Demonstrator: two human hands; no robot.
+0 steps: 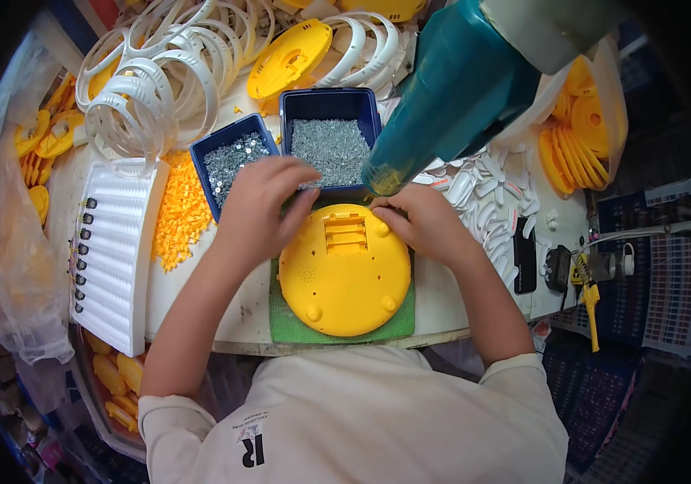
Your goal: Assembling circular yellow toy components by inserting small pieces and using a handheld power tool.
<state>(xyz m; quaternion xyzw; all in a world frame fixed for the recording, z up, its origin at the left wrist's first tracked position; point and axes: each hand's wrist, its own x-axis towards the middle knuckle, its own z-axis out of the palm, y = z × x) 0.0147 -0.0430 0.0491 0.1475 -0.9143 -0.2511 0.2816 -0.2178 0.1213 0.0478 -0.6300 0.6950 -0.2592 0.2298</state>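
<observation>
A yellow round plastic housing lies on a green mat in front of me. Its upper face has an open battery compartment, small holes and round feet. My right hand pinches its far right rim between thumb and fingers. Over the near corner of the large blue bin of screws, my left hand is slightly blurred. Its thumb and fingers are apart, with nothing visible between them. Just beyond my right hand hangs a teal power tool, its lower end close to the housing's far edge.
A smaller blue bin of metal parts stands beside the large one. Left are orange plastic pieces and a white foam tray. White rings pile up behind. White pieces, a black phone and bagged yellow discs lie right.
</observation>
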